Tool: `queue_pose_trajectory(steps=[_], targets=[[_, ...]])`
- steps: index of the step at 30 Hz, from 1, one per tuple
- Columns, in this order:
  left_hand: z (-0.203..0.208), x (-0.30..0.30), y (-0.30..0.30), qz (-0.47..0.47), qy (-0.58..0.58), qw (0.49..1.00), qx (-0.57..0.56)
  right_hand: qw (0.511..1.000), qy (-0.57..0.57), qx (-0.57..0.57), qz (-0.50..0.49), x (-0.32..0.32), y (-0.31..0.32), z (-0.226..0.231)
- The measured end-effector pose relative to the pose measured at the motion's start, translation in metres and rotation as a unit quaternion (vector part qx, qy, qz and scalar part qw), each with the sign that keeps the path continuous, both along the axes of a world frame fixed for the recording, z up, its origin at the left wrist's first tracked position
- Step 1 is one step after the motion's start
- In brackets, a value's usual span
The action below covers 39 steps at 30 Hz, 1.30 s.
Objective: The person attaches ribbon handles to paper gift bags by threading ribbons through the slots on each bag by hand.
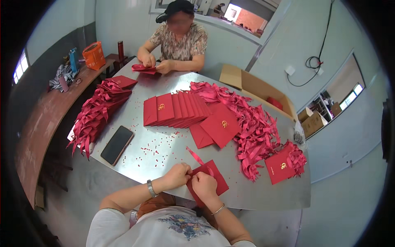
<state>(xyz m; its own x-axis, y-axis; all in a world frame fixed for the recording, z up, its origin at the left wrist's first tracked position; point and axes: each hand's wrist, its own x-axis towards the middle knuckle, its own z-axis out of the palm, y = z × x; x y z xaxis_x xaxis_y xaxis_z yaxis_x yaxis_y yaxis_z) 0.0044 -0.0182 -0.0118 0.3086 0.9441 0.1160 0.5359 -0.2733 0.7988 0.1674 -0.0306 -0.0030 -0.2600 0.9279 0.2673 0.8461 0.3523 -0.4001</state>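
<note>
At the table's near edge a flat red paper gift bag (219,181) lies tilted under my hands. My left hand (180,175) is closed at its left edge, fingertips pinched together there. My right hand (205,186) is curled closed on top of the bag, close to the left one. A pink-red ribbon (194,155) sticks up from the bag beyond my fingers. What exactly the fingertips pinch is too small to make out. Beyond them, a fanned row of red paper bags (177,109) and a loose red bag with a gold emblem (222,125) lie on the metal table (284,197).
A heap of ribbons (257,131) lies right of the bags, beside a ribboned bag (279,166). On the left are a black phone (117,145) and a pile of ribboned bags (101,107). Across the table, a co-worker (177,41) handles a red bag. A cardboard box (263,88) stands behind.
</note>
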Motion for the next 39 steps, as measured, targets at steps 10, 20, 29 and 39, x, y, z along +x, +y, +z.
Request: queue_pose_trajectory(steps=[10,20,29,39], targets=[[-0.001,-0.005,0.007,0.018,-0.058,0.998,-0.030,0.995,0.057,-0.071,0.035,-0.001,0.023,-0.006],[-0.010,-0.011,0.023,-0.046,-0.126,0.991,0.025,0.997,-0.020,0.027,0.071,0.002,0.012,0.012],[0.007,-0.027,0.041,-0.236,-0.037,0.965,-0.107,0.991,0.014,0.103,0.084,-0.001,-0.008,0.004],[0.030,-0.020,0.040,-0.119,0.157,0.978,0.064,0.979,-0.046,0.158,0.123,0.018,-0.005,0.036]])
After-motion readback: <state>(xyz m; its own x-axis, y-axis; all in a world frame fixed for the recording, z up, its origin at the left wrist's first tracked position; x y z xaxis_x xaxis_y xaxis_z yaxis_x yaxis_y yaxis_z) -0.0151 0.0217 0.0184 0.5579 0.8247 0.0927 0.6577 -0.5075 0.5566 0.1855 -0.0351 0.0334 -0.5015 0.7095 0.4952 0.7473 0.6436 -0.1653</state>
